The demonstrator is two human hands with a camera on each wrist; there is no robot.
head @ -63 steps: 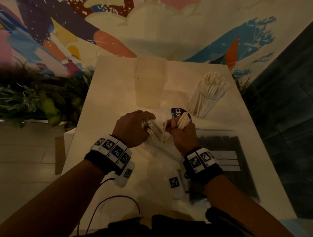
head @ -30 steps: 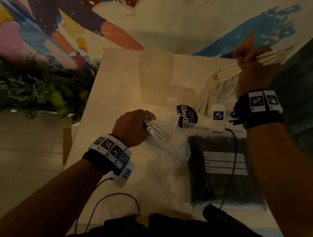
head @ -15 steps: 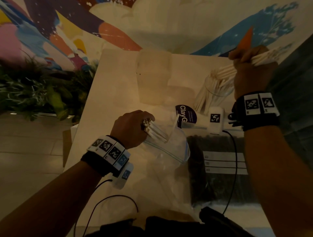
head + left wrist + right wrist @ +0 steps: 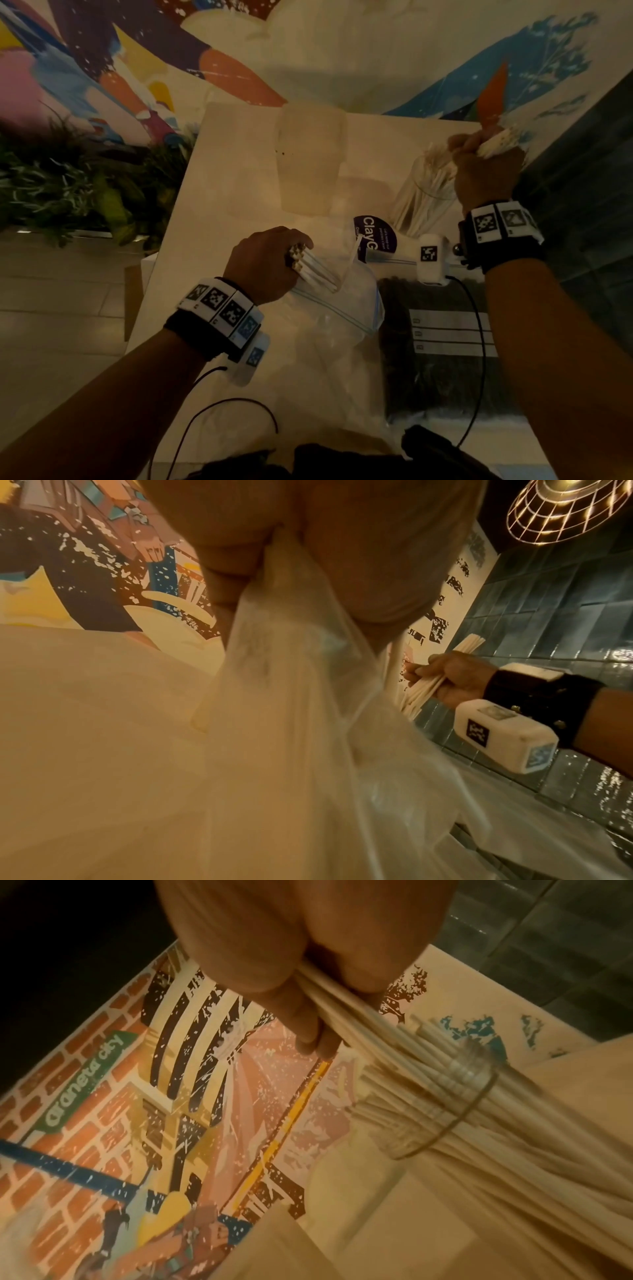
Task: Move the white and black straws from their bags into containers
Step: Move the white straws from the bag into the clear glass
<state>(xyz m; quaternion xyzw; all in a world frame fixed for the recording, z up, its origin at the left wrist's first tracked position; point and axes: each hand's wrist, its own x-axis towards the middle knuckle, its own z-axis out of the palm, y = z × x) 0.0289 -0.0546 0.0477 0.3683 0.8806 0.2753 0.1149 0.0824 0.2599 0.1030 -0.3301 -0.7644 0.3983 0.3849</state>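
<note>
My right hand (image 4: 479, 164) grips a bundle of white straws (image 4: 498, 145) and holds it slanted over the clear glass jar (image 4: 424, 195); their lower ends are inside the jar's rim (image 4: 479, 1096), among the straws standing there. My left hand (image 4: 267, 263) grips a second bunch of white straws (image 4: 315, 270), whose far ends reach into the mouth of the clear zip bag (image 4: 335, 315). From the left wrist, that bag (image 4: 308, 723) hangs from my fingers. A second bag holding black straws (image 4: 442, 346) lies flat at the right. A frosted, empty container (image 4: 310, 161) stands at the back.
A purple round label (image 4: 375, 236) lies in front of the jar. The white table (image 4: 233, 192) ends at a painted wall behind and plants (image 4: 68, 192) on the left. Black cables (image 4: 212, 421) trail over the near edge. Dark tiles line the right side.
My right hand lifted a bunch of white straws out of the bag, swung right and back, and lowered it until the tips entered the jar. The left hand stayed at the bag mouth.
</note>
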